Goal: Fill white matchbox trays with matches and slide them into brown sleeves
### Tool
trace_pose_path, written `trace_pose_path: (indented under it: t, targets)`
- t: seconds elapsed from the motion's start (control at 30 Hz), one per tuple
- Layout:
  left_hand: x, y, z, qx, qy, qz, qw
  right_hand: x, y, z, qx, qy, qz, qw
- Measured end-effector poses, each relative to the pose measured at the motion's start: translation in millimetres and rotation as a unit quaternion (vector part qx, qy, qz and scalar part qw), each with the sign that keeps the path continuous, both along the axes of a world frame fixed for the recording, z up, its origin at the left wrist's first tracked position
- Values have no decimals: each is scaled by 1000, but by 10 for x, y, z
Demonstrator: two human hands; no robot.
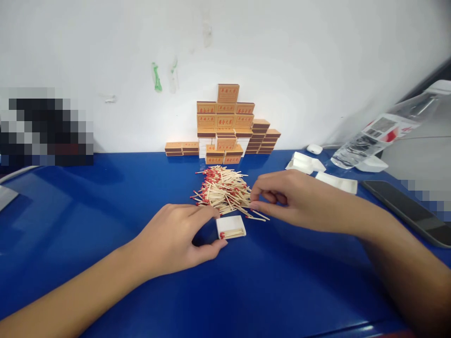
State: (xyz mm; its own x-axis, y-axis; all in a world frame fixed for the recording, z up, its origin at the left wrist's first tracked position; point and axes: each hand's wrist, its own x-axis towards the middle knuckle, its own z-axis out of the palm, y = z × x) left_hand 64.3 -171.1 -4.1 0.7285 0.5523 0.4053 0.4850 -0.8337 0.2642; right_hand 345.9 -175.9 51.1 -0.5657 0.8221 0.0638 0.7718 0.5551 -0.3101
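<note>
A small white matchbox tray (pixel 230 226) lies on the blue table (pixel 105 202) with a few red-tipped matches inside. My left hand (pixel 176 239) holds the tray's left side between thumb and forefinger. Just behind it spreads a loose pile of matches (pixel 221 188). My right hand (pixel 282 197) rests at the pile's right edge, fingers pinched together on matches at the pile's near corner.
Stacked orange matchboxes (pixel 227 124) stand against the white wall. Empty white trays (pixel 305 163) lie at the right, with a white earbud case (pixel 314 149), a tilted plastic bottle (pixel 377 136) and a dark phone (pixel 408 209) near the table's right edge.
</note>
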Motion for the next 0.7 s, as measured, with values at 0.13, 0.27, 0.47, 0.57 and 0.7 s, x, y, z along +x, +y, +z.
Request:
trace_pose_path:
  t: [0.13, 0.27, 0.47, 0.57, 0.7]
  targets:
    - [8, -17, 10, -15, 5, -3, 1000, 150, 34, 1, -47, -44, -35, 997]
    - [6, -17, 16, -29, 11, -19, 999, 118, -10, -34, -85, -65, -46, 993]
    - [8, -16, 15, -21, 9, -27, 999, 99, -39, -113, -120, -47, -38, 991]
    - [10, -21, 21, -21, 7, -27, 999, 147, -53, -140, -130, -40, -31, 990]
    - [7, -23, 12, -24, 10, -24, 999, 201, -47, -123, -145, -52, -36, 987]
